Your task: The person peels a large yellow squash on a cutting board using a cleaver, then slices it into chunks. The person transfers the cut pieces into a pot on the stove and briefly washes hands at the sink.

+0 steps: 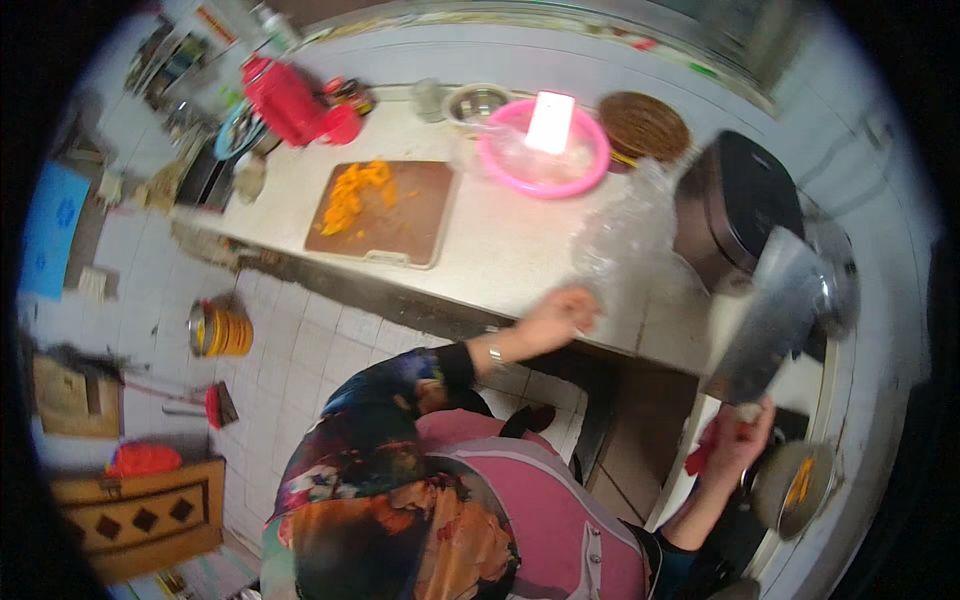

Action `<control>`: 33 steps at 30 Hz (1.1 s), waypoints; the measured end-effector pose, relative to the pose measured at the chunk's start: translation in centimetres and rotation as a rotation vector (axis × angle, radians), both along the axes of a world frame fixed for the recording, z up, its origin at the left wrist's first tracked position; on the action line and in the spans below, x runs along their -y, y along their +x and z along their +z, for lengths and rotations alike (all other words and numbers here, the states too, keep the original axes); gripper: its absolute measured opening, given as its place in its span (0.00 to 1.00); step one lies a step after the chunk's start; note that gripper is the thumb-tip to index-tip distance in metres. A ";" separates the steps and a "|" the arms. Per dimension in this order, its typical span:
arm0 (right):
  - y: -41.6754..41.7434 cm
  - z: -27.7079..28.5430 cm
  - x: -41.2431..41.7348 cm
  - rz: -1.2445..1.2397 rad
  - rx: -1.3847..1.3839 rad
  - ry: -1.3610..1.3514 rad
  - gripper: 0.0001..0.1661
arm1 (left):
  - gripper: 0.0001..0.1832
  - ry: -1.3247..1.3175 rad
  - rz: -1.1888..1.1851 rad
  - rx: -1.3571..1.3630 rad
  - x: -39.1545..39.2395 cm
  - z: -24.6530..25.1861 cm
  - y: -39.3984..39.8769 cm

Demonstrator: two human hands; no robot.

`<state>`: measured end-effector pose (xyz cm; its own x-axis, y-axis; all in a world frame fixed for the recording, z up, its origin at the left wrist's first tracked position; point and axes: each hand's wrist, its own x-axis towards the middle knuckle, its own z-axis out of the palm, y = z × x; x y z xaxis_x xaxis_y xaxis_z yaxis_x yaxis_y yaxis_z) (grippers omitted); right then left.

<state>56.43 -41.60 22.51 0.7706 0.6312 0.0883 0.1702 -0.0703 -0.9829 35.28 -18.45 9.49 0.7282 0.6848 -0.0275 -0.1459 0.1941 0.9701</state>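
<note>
My right hand (739,442) grips the handle end of a wide cleaver (772,322), its blade pointing up and away over the right side. Something red, perhaps cloth, shows beside this hand. My left hand (566,315) is at the counter's front edge, blurred, fingers curled; whether it holds anything is unclear. Crumpled clear plastic bags (630,221) lie just beyond it. On the brown cutting board (420,217) lie orange chopped pieces (349,199), which look like pumpkin.
Along the counter's back stand a red thermos (281,101), a metal bowl (478,101), a pink basin (544,186) with a lit phone (551,124) at it, and a woven brown mat (643,126). A dark rice cooker (739,195) is at right, above a pan (795,491) holding orange pieces.
</note>
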 end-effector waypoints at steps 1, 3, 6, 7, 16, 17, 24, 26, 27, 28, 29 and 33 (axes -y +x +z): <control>-3.0 -1.2 -2.9 0.039 -0.063 -0.028 0.32 | 0.09 -0.013 0.192 -0.156 -2.5 -0.8 -4.8; -4.9 -2.0 -9.3 0.501 -0.089 -0.076 0.28 | 0.07 0.224 0.602 -0.385 -5.7 -1.8 -13.0; -12.7 -5.6 -16.8 0.763 -0.178 -0.147 0.20 | 0.09 0.696 1.012 -0.767 -9.7 -1.7 -24.2; -15.6 -5.5 -19.6 0.849 -0.268 -0.145 0.19 | 0.12 0.743 1.064 -0.915 -10.9 -2.0 -27.5; -27.1 -17.6 -35.9 0.735 0.251 -0.236 0.22 | 0.28 0.915 1.083 -1.012 -25.6 -4.6 -38.1; -27.0 -19.0 -37.2 0.738 0.261 -0.212 0.21 | 0.29 0.898 1.029 -1.031 -27.4 -5.0 -38.4; -28.6 -21.9 -42.7 0.734 0.581 -0.098 0.17 | 0.34 0.752 0.673 -1.243 -35.0 -7.3 -35.8; -30.0 -21.3 -43.4 0.747 0.500 -0.227 0.19 | 0.34 0.762 0.490 -1.271 -35.3 -6.4 -35.0; -30.9 -20.8 -43.9 0.756 0.417 -0.320 0.21 | 0.34 0.767 0.398 -1.285 -35.3 -5.9 -34.9; -31.6 -20.8 -44.3 0.763 0.366 -0.374 0.22 | 0.33 0.770 0.370 -1.242 -35.4 -5.9 -34.9; -32.0 -20.8 -44.5 0.767 0.319 -0.431 0.23 | 0.33 0.783 0.379 -1.238 -35.1 -6.3 -34.6; -33.5 -21.2 -45.4 0.798 0.292 -0.370 0.23 | 0.31 0.866 0.473 -1.135 -32.6 -6.4 -35.4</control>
